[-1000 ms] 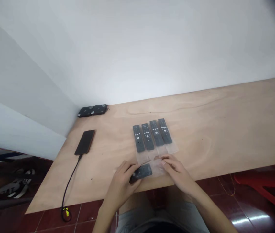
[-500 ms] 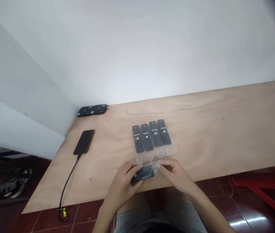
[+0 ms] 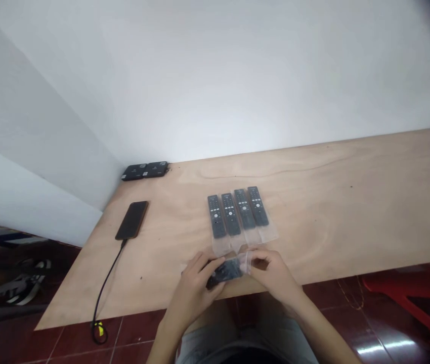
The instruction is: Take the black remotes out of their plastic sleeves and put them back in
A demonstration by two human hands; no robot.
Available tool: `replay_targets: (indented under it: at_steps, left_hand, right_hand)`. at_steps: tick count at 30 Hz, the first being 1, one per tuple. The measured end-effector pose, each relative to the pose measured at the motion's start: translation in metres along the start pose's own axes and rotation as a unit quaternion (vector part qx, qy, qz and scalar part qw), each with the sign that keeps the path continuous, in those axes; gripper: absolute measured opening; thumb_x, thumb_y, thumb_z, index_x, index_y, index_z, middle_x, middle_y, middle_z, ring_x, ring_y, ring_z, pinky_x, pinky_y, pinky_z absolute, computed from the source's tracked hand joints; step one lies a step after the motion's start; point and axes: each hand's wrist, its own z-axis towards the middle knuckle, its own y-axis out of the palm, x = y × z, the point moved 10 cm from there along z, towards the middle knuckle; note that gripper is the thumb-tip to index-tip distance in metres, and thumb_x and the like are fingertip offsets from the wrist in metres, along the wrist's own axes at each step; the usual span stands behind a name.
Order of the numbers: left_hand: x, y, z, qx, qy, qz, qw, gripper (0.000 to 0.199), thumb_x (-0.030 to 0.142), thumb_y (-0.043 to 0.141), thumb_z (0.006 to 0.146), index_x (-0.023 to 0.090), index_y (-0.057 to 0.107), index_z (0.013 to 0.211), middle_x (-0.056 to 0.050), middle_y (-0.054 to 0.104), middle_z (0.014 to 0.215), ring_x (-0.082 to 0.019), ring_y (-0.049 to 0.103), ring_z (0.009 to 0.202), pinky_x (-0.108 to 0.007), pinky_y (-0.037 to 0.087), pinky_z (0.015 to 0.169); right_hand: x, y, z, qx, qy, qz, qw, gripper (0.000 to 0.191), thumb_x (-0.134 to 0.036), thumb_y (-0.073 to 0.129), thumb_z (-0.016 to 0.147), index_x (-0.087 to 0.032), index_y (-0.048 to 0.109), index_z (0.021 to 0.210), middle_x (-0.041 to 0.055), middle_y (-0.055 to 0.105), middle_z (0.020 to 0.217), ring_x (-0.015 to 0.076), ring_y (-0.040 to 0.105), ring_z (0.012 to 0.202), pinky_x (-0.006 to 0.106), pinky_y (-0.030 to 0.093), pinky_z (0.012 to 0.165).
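Note:
Near the table's front edge, my left hand (image 3: 197, 279) is closed around a dark remote control (image 3: 228, 270) in a clear plastic bag; the fingers hide its left part. The thumb and fingertips of my right hand (image 3: 270, 270) pinch the end of that plastic bag (image 3: 246, 262), to the right of the remote. Just beyond my hands lies a row of several black remote controls (image 3: 230, 213), side by side with buttons facing up. Each is in a clear bag whose loose end points towards me.
A phone (image 3: 131, 220) with a black cable (image 3: 105, 290) lies on the wooden table (image 3: 177, 212) at the left; the cable hangs over the front edge. Two black boxes (image 3: 144, 171) sit in the back left corner by the wall (image 3: 238, 91). A red plastic stool (image 3: 397, 293) is at the lower right.
The bagged remote has shifted slightly to the right between my hands, its dark end nearer my right fingertips. Both hands keep their hold; the row of remotes stays put.

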Motion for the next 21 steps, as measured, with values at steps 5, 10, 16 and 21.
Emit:
replay_targets:
  at_steps: [5,10,16,21]
  left_hand:
    - [0.004,0.000,0.000,0.011,0.012,-0.002,1.000,0.051,0.013,0.079,0.096,0.028,0.069,0.143,-0.011,0.075,0.126,-0.029,0.072,0.113,-0.045,0.065,0.094]
    - [-0.001,0.002,-0.002,-0.001,0.010,-0.001,1.000,0.051,0.016,0.081,0.097,0.030,0.069,0.145,-0.011,0.075,0.126,-0.029,0.072,0.114,-0.046,0.065,0.096]
    - [-0.016,-0.007,-0.005,-0.006,-0.001,-0.008,1.000,0.046,0.021,0.082,0.099,0.029,0.070,0.143,-0.011,0.075,0.128,-0.028,0.072,0.115,-0.044,0.064,0.097]
    - [-0.030,-0.014,-0.008,-0.039,-0.023,-0.007,0.999,0.048,0.021,0.083,0.098,0.031,0.071,0.142,-0.009,0.074,0.133,-0.028,0.072,0.121,-0.045,0.065,0.103]
  right_hand:
    - [0.005,0.005,0.001,0.007,0.011,-0.037,0.999,0.022,-0.048,0.088,0.092,-0.027,0.091,0.090,0.0094,0.081,0.109,0.0322,0.074,0.113,0.046,0.055,0.106]
    - [0.009,0.005,-0.001,0.011,0.010,-0.036,0.999,0.026,-0.052,0.087,0.093,-0.027,0.090,0.090,0.0102,0.079,0.114,0.0322,0.073,0.119,0.047,0.054,0.111]
    - [0.023,-0.028,-0.006,0.060,0.068,-0.030,0.995,0.038,-0.061,0.090,0.087,-0.023,0.089,0.088,0.0135,0.082,0.121,0.0347,0.075,0.118,0.048,0.059,0.105]
    - [0.037,-0.068,-0.019,0.115,0.111,-0.053,0.986,0.048,-0.070,0.089,0.082,-0.022,0.088,0.088,0.0114,0.085,0.095,0.0329,0.079,0.096,0.044,0.066,0.086]
